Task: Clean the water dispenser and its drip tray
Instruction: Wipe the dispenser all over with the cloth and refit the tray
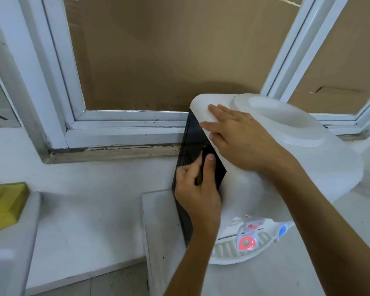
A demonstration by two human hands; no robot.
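White smooth plastic of the water dispenser on the table feels light and slippery, so my right hand presses flat on top while my left hand closes its grip on a dark scrubber against the black side panel.

White water dispenser upright, drip tray attached.
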